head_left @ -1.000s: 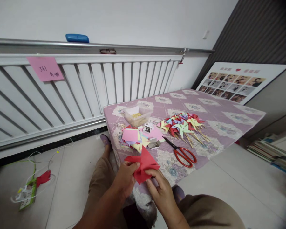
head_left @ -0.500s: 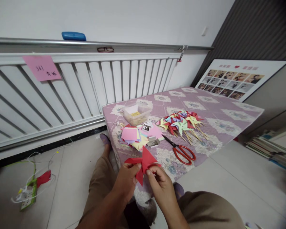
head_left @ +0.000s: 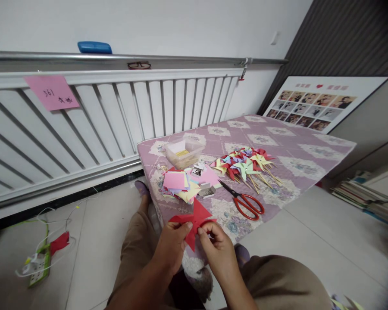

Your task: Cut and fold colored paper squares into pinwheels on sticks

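A red paper pinwheel (head_left: 198, 215) is held between my two hands over the near edge of the covered table. My left hand (head_left: 173, 241) pinches its left side, thumb on top. On the other side my right hand (head_left: 217, 241) grips the lower right blade near the centre with thumb and fingers. Beyond them lie stacked coloured paper squares (head_left: 175, 180) and a small open box (head_left: 207, 190). Red-handled scissors (head_left: 242, 200) rest to the right, points toward the box. Several finished pinwheels on sticks (head_left: 245, 165) are heaped farther back.
A clear plastic box (head_left: 184, 154) with thin sticks stands behind the paper. The patterned tablecloth (head_left: 287, 148) stretches back right to a photo board (head_left: 313, 103). A white radiator (head_left: 116, 112) runs along the wall. A power strip (head_left: 39, 271) with cables is on the floor at left.
My right fingers have drawn the right blade of the red pinwheel slightly inward toward its centre. My left hand keeps its hold. The view has shifted slightly.
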Demonstrator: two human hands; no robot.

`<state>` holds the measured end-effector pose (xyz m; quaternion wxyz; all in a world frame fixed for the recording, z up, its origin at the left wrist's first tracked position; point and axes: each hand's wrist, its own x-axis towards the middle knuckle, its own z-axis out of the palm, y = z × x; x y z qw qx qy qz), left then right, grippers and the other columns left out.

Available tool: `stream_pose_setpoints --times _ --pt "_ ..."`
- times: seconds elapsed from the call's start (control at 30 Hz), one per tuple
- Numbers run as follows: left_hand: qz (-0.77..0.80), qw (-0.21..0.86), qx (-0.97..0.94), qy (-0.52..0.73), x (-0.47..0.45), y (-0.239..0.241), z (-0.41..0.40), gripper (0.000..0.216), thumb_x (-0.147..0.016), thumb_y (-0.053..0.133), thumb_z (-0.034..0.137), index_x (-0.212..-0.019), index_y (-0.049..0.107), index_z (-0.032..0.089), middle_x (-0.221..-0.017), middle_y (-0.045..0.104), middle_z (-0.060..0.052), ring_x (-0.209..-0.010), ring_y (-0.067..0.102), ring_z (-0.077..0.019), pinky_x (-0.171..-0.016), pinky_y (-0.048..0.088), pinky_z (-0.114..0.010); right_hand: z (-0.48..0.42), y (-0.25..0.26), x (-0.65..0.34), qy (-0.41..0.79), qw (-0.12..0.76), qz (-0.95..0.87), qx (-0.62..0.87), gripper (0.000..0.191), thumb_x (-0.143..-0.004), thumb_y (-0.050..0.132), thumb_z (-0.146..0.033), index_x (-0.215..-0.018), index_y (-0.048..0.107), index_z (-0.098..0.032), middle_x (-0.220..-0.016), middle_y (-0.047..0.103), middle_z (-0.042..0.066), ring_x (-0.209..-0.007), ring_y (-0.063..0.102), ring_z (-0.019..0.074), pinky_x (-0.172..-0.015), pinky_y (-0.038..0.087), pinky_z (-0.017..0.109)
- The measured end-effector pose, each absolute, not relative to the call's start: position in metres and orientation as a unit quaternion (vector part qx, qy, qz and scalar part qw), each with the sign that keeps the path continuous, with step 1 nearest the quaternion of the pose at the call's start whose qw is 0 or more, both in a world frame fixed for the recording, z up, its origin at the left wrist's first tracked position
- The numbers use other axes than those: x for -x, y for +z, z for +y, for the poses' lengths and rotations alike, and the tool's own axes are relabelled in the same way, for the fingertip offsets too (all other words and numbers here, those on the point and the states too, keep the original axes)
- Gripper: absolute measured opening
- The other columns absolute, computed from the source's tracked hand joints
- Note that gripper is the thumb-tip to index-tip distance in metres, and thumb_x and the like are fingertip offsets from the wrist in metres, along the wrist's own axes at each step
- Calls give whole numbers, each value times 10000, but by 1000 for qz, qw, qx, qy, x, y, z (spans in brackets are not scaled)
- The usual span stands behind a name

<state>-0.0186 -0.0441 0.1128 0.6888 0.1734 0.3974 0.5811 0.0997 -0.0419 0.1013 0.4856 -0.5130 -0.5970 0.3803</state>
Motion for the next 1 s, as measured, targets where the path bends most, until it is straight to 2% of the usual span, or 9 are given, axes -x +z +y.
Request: stream_pose_setpoints --times 0.2,0.5,0.7,0.83,1.0 --pt "409 682 -185 578 18 109 -45 129 -639 767 254 -720 722 165 -631 655 -6 -602 562 -133 -598 441 -249 -42 98 -100 379 484 -597 515 236 -840 536 -330 -636 512 -212 -633 496 -19 -583 485 151 -556 385 249" --pt "441 653 -212 578 18 108 -46 149 -634 758 291 -701 714 166 -562 592 16 -516 481 -111 -549 385 -246 -45 101 -97 384 482 -593 518 239 -834 533 -339 -633 497 -215 -629 480 -20 -585 467 152 -549 371 252" --pt "450 646 -226 573 18 108 -47 157 -646 752 300 -706 717 159 -538 555 27 -510 457 -104 -593 410 -255 -46 101 -96 399 488 -573 523 245 -830 534 -356 -633 494 -215 -602 454 -34 -541 434 135 -507 353 239" --pt "442 647 -228 578 17 110 -48 158 -639 761 303 -666 702 158 -572 583 17 -526 465 -100 -620 422 -257 -47 100 -96 400 492 -567 526 238 -826 535 -354 -638 500 -212 -596 468 -34 -538 443 133 -512 369 237" --pt "454 643 -229 573 17 114 -49 189 -633 754 323 -641 679 149 -569 593 8 -521 476 -104 -550 383 -240 -46 101 -95 397 499 -565 524 226 -827 540 -342 -645 509 -211 -595 476 -35 -536 445 130 -503 368 232"
